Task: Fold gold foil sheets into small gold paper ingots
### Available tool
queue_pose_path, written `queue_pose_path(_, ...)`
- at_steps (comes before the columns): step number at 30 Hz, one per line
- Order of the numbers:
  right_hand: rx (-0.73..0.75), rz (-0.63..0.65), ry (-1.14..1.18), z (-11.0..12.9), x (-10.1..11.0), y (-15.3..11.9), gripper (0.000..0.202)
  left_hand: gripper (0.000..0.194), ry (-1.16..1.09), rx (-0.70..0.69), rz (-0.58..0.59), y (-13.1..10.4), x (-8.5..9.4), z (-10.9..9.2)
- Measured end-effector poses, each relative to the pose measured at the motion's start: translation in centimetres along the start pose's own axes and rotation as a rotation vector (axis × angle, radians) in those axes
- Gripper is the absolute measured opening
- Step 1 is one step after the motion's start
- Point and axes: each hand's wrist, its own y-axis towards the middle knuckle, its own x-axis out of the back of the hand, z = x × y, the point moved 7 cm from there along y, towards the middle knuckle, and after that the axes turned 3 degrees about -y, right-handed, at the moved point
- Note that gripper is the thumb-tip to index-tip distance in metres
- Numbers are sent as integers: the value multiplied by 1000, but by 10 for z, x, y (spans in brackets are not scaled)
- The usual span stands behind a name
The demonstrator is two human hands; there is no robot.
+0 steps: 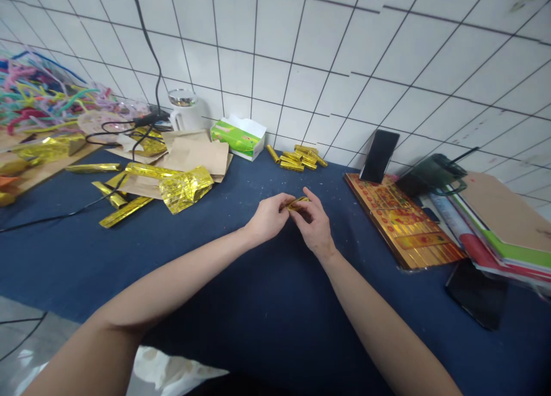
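Observation:
Over the middle of the dark blue table (258, 281), my left hand (269, 217) and my right hand (314, 221) meet, both closed on a small piece of gold foil (298, 203). Fingers cover most of the piece, so its full shape is hidden. My right index finger points upward, while the thumb presses against the foil. Just beyond my hands, several short gold foil rolls (303, 156) lie in a loose pile near the wall. To the left, a crumpled gold foil sheet (186, 188) rests beside longer folded gold strips (124, 212).
At the back stand a green tissue pack (239, 136) and a white mug (186, 113). Brown paper (193, 152), a black cable (64, 215) and colourful pipe cleaners (43, 97) are leftward. On the right are a red-gold box (400, 218), a phone (379, 155), a dark mug (434, 175) and a black device (477, 292).

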Motion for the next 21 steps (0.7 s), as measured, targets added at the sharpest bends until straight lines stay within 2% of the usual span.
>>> queue_pose_path(14,-29,-28,-25,-7,-1,-2,15,31,1,6,-12,3,-2,5)
queue_pose_path(21,1,-28,-86,-8,0,-1,18,30,81,-35,18,-1,-1,-3)
